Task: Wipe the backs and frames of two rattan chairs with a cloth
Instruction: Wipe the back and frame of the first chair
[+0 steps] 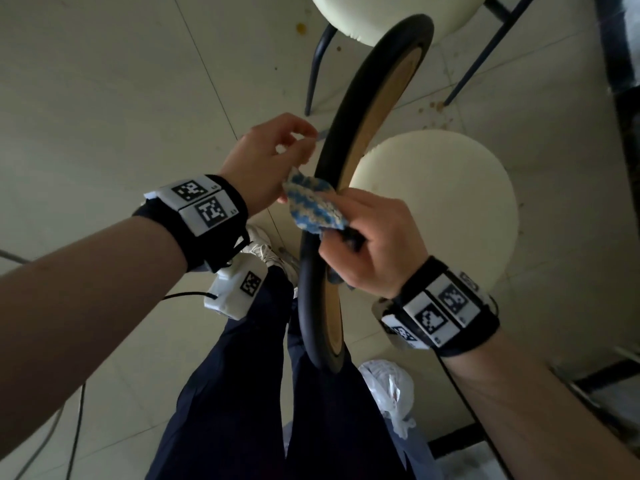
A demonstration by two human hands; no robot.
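Pale tiled floor (pixel 104 98) below. Right hand (pixel 367 244) clamps the cloth (pixel 313 206) round 1 chair's black frame (pixel 310 306), apparently mid-wipe; left hand (pixel 273 157) curls beside it, grip unclear. Next, probably: slide along the rim.

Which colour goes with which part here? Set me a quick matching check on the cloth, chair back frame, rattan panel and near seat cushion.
Things:
1 cloth
2 chair back frame
3 rattan panel
4 near seat cushion

Colours:
a cream
b black
c blue and white
d tan

Pairs: 1-c, 2-b, 3-d, 4-a.
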